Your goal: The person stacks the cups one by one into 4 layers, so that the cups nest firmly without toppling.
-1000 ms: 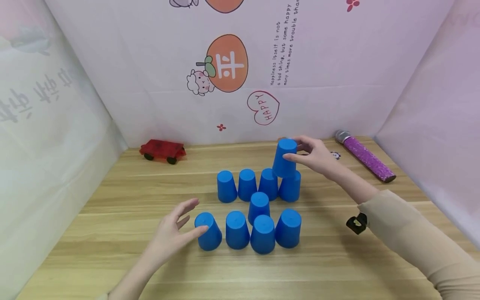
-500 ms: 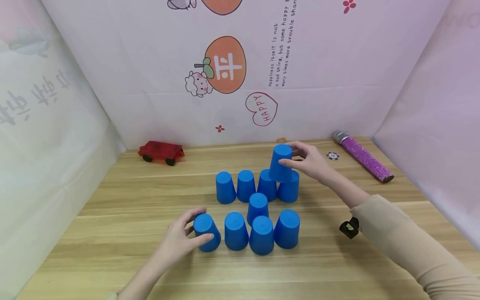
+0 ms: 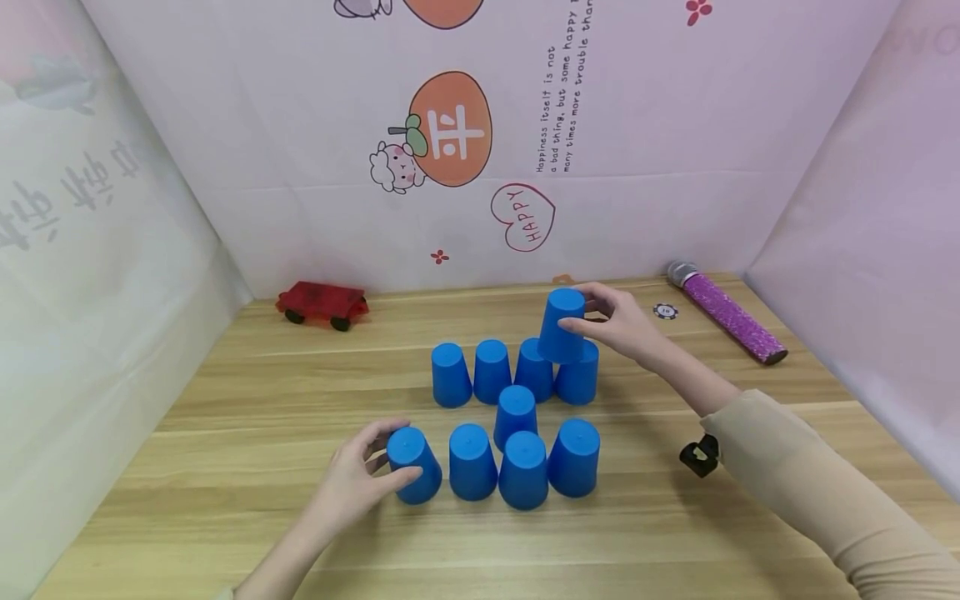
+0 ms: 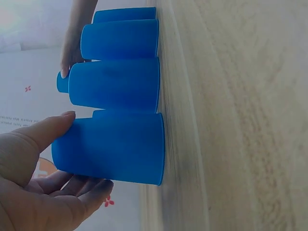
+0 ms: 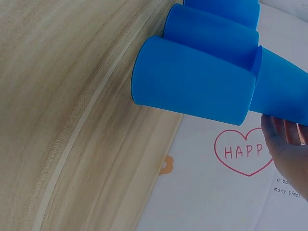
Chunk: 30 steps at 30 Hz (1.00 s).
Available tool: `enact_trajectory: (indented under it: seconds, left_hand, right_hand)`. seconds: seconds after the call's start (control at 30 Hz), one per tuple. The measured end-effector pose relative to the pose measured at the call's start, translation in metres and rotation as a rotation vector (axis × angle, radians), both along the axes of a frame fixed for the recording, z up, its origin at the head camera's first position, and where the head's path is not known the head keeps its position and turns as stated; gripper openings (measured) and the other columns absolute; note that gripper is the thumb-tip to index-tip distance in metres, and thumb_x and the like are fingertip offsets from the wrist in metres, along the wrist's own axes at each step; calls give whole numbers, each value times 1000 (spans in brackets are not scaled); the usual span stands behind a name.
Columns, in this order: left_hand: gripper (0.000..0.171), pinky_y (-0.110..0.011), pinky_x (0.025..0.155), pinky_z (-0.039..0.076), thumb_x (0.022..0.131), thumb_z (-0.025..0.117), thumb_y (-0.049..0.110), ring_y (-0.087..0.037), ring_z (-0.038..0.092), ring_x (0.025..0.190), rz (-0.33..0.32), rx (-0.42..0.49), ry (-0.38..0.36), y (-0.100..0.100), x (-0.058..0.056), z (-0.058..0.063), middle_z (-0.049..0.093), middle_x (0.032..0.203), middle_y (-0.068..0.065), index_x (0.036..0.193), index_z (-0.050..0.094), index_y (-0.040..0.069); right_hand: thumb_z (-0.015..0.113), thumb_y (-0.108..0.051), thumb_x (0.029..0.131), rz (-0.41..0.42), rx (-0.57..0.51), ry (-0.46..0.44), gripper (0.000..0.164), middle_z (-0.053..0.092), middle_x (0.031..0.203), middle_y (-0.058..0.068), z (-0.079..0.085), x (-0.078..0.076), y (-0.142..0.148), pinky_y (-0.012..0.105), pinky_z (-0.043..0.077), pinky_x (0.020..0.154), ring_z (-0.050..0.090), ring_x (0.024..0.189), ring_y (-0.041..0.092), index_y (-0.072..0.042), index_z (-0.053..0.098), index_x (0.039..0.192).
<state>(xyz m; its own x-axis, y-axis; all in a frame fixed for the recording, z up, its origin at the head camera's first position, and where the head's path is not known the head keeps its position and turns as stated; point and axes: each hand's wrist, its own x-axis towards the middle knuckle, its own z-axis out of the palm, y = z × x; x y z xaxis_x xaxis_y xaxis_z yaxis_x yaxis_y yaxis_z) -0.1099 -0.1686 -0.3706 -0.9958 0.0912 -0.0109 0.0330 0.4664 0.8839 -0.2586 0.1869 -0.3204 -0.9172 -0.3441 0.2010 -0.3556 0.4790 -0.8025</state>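
Note:
Several blue plastic cups stand upside down in a back row (image 3: pixel 492 372) and a front row (image 3: pixel 472 462). A single blue cup (image 3: pixel 516 412) sits between the rows. My right hand (image 3: pixel 618 323) grips another upside-down blue cup (image 3: pixel 558 333) between thumb and fingers. That cup's rim sits on the two rightmost back-row cups, as the right wrist view also shows. At the front row's left end, my left hand (image 3: pixel 358 473) holds the leftmost blue cup (image 4: pixel 113 151), thumb on one side and fingers on the other. The cup leans slightly.
A red toy car (image 3: pixel 322 304) sits at the back left. At the back right are a purple glittery microphone (image 3: pixel 731 312) and a small poker chip (image 3: pixel 665 311). A small black object (image 3: pixel 700 457) lies beside the right sleeve. Printed cloth walls (image 3: pixel 300 225) enclose the table.
My right hand has brought its cup down and slightly left onto the back row. My left hand has closed in around the leftmost front cup. Little differs over the last half second.

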Motion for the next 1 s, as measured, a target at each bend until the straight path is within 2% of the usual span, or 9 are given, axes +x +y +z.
enact_trajectory:
  seconds: [0.3,0.53,0.77,0.83,0.9,1.0]
  left_hand:
    - [53,-46,95,49,75,79,16,-30,56,116,28,6,5,-1,1,-2,60,123,-11,121,57,7]
    - [51,-46,96,48,76,78,16,-29,57,115,52,22,2,-3,1,-1,60,122,-12,121,57,7]
    - [52,-47,98,47,80,75,22,-28,55,117,65,38,7,-11,-2,7,58,126,-11,125,54,10]
    - [51,-47,98,47,80,75,22,-28,55,116,65,46,29,-12,-3,10,59,125,-12,125,53,9]
    - [51,-46,98,47,80,75,23,-27,56,116,70,50,43,-12,-5,14,59,124,-11,125,53,10]
    - [51,-47,98,46,81,75,24,-28,56,115,65,50,67,-13,-8,19,58,124,-10,125,53,12]
  right_hand:
    - [64,-33,89,-7,5,-1,56,55,129,17,1,2,-1,54,45,98,53,118,34,-7,45,135]
    - [64,-27,89,24,-25,1,67,43,140,19,2,3,3,56,38,104,45,126,37,-9,31,144]
    - [62,-25,91,2,-59,24,65,43,141,20,15,14,10,55,38,104,43,129,38,-7,29,145]
    - [61,-22,92,-8,-68,54,63,45,139,19,18,19,14,46,42,104,46,127,33,-7,31,144]
    - [61,-18,92,-12,-89,88,60,47,137,16,18,25,19,32,46,101,50,124,22,-6,32,143]
    - [60,-12,92,-13,-135,120,55,52,130,3,17,36,26,12,47,91,51,115,2,-4,35,141]
